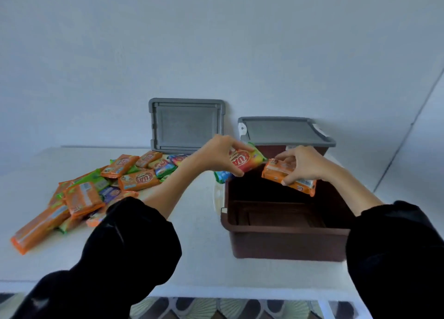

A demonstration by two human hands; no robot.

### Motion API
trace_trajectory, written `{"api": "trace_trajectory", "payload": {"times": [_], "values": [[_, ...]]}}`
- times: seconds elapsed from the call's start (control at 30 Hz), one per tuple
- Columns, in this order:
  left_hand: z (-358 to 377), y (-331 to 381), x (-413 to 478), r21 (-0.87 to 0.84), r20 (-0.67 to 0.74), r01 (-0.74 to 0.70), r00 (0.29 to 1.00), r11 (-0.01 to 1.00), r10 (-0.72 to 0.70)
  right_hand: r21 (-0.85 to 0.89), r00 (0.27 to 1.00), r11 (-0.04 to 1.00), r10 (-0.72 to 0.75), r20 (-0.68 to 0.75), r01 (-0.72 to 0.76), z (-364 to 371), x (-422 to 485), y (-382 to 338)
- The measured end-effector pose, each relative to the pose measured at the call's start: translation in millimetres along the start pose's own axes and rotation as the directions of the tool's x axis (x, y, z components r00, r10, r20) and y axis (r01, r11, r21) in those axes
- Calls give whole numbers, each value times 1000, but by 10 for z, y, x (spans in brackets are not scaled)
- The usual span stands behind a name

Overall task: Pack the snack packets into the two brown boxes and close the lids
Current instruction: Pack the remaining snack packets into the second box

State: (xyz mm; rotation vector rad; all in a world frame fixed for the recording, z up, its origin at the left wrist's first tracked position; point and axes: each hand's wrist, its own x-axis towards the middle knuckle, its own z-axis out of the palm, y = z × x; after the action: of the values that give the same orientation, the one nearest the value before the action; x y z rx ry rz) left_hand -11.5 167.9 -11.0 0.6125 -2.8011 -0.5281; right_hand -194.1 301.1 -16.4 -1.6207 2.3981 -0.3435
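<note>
While both hands hang over the open brown plastic box [283,244], I have a packet in each. The left hand [221,154] pinches a red-and-yellow foil snack packet [245,161] between thumb and curled fingers, and the right hand [305,163] grips an orange foil snack packet [276,172] likewise. The left packet sits over the box's far-left rim, so I judge that letting go there may tip it onto the white table [201,258]. Packets dropped crosswise may waste room and later foul the lid.

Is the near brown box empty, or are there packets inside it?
Empty: the near brown box shows only its bare dark floor; no packet lies inside.
</note>
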Motion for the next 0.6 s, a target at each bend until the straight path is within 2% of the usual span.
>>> {"api": "trace_trajectory", "payload": {"times": [0.1,0.27,0.4,0.6], "values": [[273,269,237,104,75,-44,996,994,36,-83,996,995,-46,80,52,12,-16,379],[745,351,503,212,247,-20,968,977,-33,-128,983,983,-116,140,134,216,58,750],[1012,298,598,331,329,-57,943,942,-59,-179,966,961,-176,191,210,415,97,876],[1213,217,663,316,376,-70,925,946,-57,-195,955,952,-189,229,235,484,200,939]]}}
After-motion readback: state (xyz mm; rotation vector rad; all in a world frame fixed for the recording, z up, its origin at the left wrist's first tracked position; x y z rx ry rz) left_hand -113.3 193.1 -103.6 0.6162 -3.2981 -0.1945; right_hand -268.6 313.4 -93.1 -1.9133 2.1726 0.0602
